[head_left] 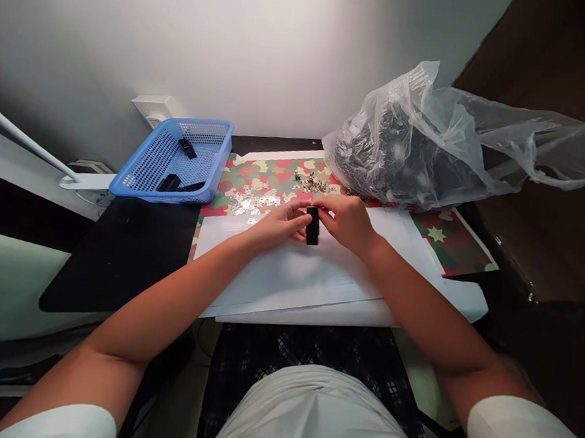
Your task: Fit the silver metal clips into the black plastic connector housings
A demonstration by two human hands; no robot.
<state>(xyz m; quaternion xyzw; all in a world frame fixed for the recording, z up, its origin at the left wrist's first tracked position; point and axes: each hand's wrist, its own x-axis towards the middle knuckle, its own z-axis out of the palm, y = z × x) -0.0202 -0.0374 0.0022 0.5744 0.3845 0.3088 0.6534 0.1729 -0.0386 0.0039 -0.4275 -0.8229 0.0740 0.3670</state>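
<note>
A small black block-shaped part is held upright between both my hands over white paper sheets. My left hand pinches it from the left with curled fingers. My right hand grips it from the right, fingers closed around its top. Just beyond the hands lie several small shiny metal pieces scattered on a camouflage-and-star patterned sheet.
A blue plastic basket with a few black parts stands at the back left on a black table. A clear plastic bag full of dark parts lies at the back right. A white wall rises behind.
</note>
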